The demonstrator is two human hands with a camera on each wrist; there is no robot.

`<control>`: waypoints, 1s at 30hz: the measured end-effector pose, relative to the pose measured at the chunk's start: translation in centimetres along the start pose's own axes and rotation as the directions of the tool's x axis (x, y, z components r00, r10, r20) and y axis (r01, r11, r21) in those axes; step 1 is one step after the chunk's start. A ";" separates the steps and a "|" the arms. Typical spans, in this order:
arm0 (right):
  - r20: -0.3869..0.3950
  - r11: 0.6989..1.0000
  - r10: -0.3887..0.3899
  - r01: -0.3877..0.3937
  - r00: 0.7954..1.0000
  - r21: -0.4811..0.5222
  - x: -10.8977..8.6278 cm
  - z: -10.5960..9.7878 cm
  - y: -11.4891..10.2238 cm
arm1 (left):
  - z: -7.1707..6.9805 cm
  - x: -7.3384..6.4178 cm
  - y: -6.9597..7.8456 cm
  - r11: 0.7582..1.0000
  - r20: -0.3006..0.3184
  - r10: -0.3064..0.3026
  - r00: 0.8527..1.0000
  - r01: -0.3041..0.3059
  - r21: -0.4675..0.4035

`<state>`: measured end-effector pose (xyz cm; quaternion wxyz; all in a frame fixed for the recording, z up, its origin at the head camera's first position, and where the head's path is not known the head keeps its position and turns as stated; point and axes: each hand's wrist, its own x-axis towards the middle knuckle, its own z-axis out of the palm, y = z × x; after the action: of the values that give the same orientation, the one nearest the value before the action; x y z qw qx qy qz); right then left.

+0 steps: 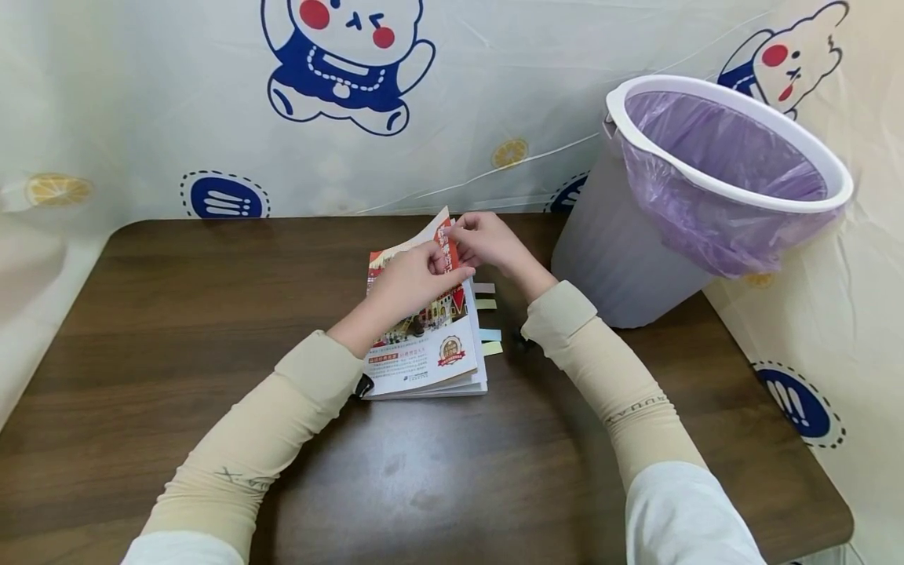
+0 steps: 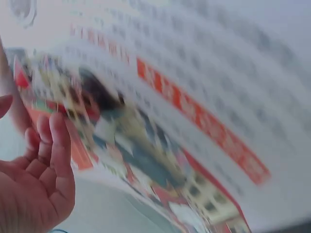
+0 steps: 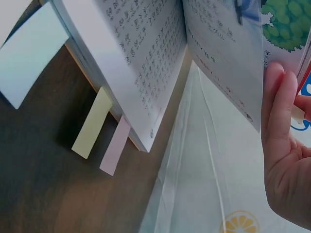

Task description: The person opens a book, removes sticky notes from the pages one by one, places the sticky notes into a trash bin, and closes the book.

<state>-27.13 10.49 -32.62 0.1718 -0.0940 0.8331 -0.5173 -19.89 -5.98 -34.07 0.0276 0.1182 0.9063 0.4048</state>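
Note:
A paperback book (image 1: 417, 367) with a colourful illustrated cover lies on the brown table. Its cover and some pages are raised at the right edge, and printed text shows on an inner page (image 3: 146, 58). My right hand (image 1: 490, 242) pinches the raised cover near its upper right corner, with fingers against the inner side in the right wrist view. A small pale strip (image 3: 297, 114) shows beside those fingers. Over the front of the cover is my left hand (image 1: 410, 284), thumb stretched toward the right edge. Its fingers (image 2: 59, 141) are loosely bent, and the gap to the thumb holds nothing visible.
Several coloured sticky tabs (image 1: 490, 335) jut from the book's right side. A grey bin (image 1: 621, 235) with a purple liner (image 1: 706, 212) stands at the right of the table (image 1: 176, 337). Patterned sheeting (image 1: 480, 78) hangs along the back.

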 end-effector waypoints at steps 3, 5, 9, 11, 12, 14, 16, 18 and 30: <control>0.003 1.000 -0.002 0.002 1.000 -0.024 0.0 0.1 -0.2 | 0.4 0.0 0.6 0.999 0.015 -0.003 1.000 0.003 0.033; 0.004 0.999 -0.006 0.007 1.000 -0.039 0.0 0.1 -0.4 | 0.5 0.0 0.8 0.999 0.030 -0.014 0.999 0.013 0.048; 0.008 0.999 -0.008 0.008 1.000 -0.038 -0.1 0.2 -0.6 | 0.7 0.0 1.2 0.996 0.072 -0.048 0.996 0.042 0.077; 0.015 1.000 -0.004 0.005 1.000 -0.028 0.0 0.2 -0.6 | 0.7 0.1 1.4 0.995 0.091 -0.058 0.994 0.050 0.088; 0.019 1.000 -0.003 0.003 1.000 -0.021 0.0 0.2 -0.6 | 0.7 0.2 1.4 0.995 0.099 -0.056 0.994 0.047 0.091; 0.031 1.000 -0.002 0.003 1.000 -0.012 0.0 0.2 -0.5 | 0.6 0.4 1.4 0.996 0.110 -0.047 0.993 0.038 0.083; 0.042 1.000 -0.004 0.004 0.999 -0.002 0.0 0.1 -0.3 | 0.4 0.5 1.3 0.997 0.114 -0.036 0.993 0.028 0.068; 0.050 1.000 0.000 0.000 0.999 0.011 0.0 -0.1 0.0 | 0.2 0.5 1.1 0.998 0.111 -0.034 0.993 0.028 0.052; 0.062 0.999 0.039 -0.038 0.997 -0.011 0.0 -1.2 2.3 | -0.9 0.1 0.7 0.997 0.137 -0.029 0.990 0.039 -0.065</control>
<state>-27.52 12.51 -34.18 0.2070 -0.0950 0.8315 -0.5067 -19.95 -6.16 -33.00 0.1001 0.1290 0.8901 0.4256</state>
